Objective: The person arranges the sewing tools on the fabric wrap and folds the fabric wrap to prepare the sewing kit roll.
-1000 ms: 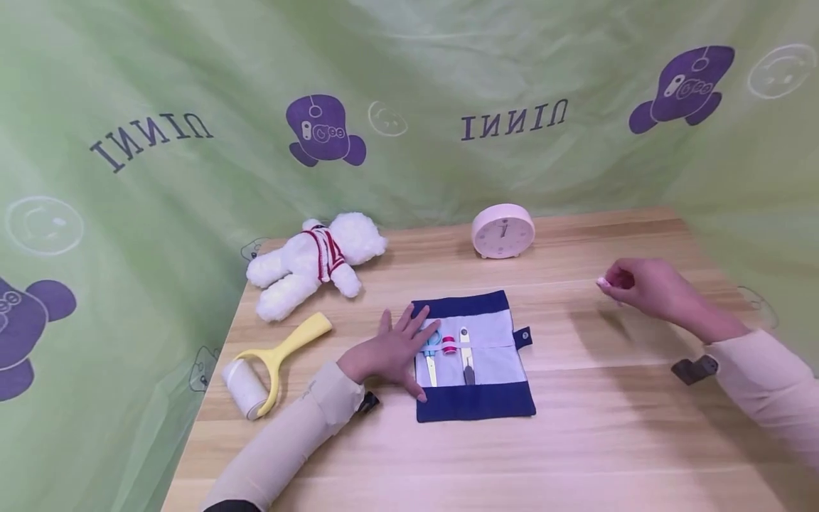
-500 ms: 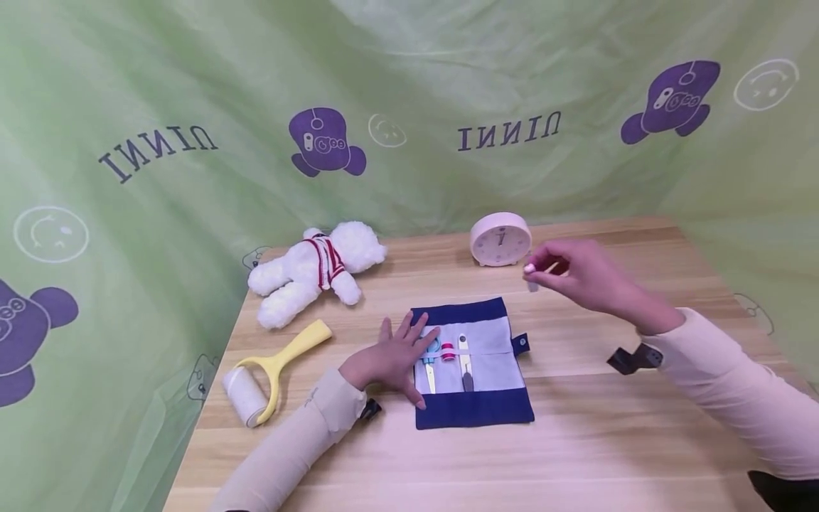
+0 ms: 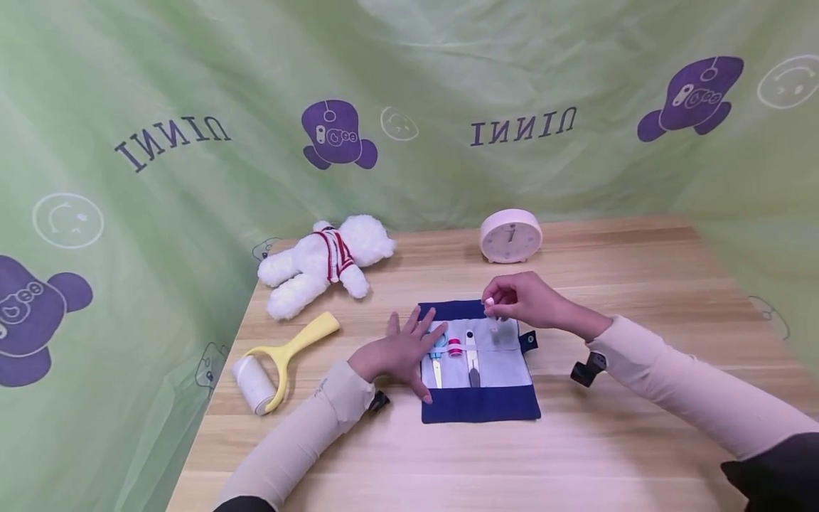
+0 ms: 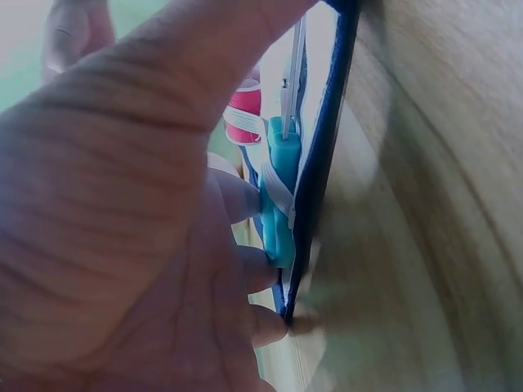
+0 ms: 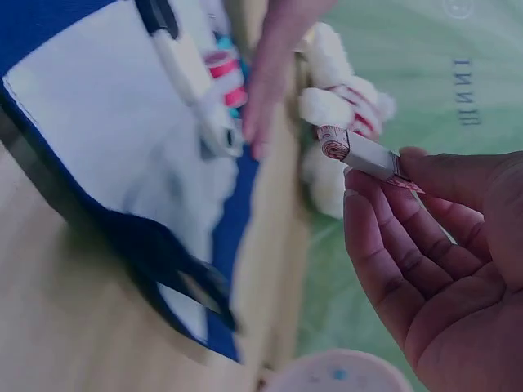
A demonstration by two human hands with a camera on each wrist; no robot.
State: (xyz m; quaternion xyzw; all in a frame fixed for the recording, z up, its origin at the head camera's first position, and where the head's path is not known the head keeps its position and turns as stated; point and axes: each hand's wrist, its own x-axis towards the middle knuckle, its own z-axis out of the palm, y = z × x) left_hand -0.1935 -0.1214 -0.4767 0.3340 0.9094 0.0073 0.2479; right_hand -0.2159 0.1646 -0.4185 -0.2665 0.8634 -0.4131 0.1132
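Observation:
A navy-edged sewing pouch point(image 3: 480, 404) lies unfolded on the table, its pale lining facing up. An elastic strip across it holds blue-handled scissors point(image 3: 437, 373), a red thread spool point(image 3: 454, 347) and a slim white tool with a dark grey end point(image 3: 473, 359). My left hand point(image 3: 398, 355) rests with spread fingers along the pouch's left edge, over part of the scissors' handles. Thumb and fingertips of my right hand point(image 3: 527, 302) pinch a small rolled tape measure point(image 5: 368, 157) with a pale band around it. That hand is above the pouch's upper right part, near the snap tab point(image 3: 528, 341).
A white plush bear point(image 3: 313, 267) in a red-striped top lies at the back left. In front of it is a yellow-handled lint roller point(image 3: 256, 384). A pink round clock point(image 3: 510, 236) stands at the back, beyond my right hand. Green printed cloth point(image 3: 435, 185) hangs behind the table.
My right hand has come leftward from the table's right side to over the pouch, carrying the tape measure. My left hand has stayed on the pouch's left edge.

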